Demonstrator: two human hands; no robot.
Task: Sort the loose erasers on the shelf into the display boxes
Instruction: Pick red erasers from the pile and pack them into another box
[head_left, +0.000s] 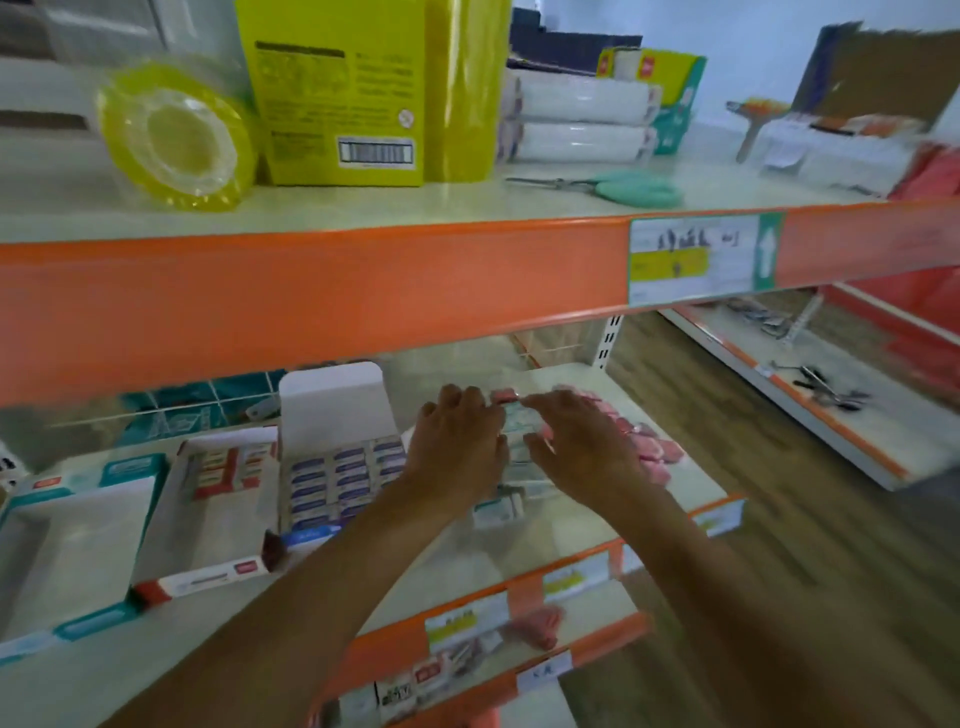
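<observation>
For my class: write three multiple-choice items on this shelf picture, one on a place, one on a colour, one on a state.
1. The scissors lie: A on the upper shelf; B in a box; C on the floor.
2. The shelf edge is: A blue; B orange; C green.
3. The lid of the blue-label eraser box is: A shut; B open; C missing.
1A, they lie up by the white rolls; 2B, its front strip is orange; 3B, the flap stands upright.
</observation>
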